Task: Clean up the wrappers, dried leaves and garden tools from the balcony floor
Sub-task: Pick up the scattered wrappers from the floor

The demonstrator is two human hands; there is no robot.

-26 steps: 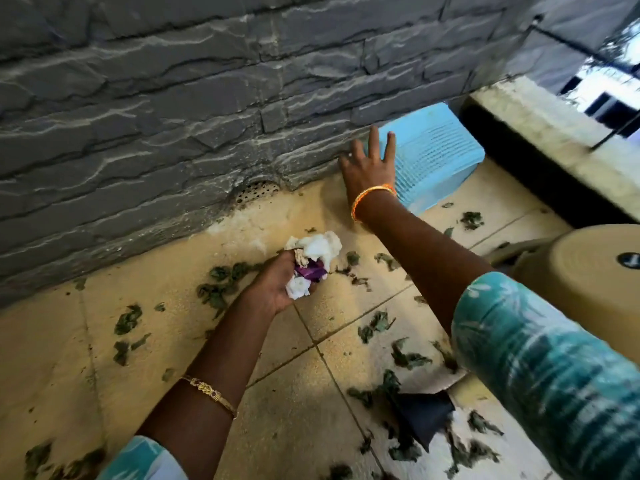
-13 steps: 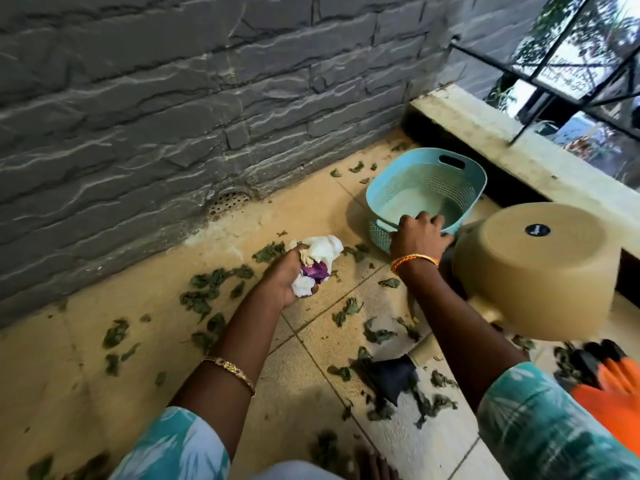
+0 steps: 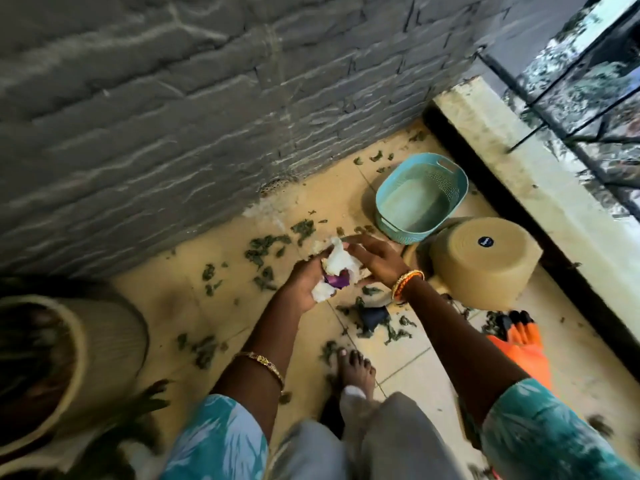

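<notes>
Barely begun: left hand (image 3: 304,282) grips the wrappers (image 3: 337,268), right hand (image 3: 375,259) touching them with loose fingers; blue basket (image 3: 388,226) looks empty, dried leaves (image 3: 265,245) and orange gloves (image 3: 523,344) litter the floor (image 3: 166,299).

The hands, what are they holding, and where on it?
The left hand grips a crumpled wad of wrappers from below; the right hand touches its upper right side.

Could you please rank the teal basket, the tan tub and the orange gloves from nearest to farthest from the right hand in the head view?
From the right hand, which touches the wrappers:
1. Tan tub, upside down, just to its right.
2. Teal basket, beyond it, toward the wall corner.
3. Orange gloves, lower right on the floor.
</notes>
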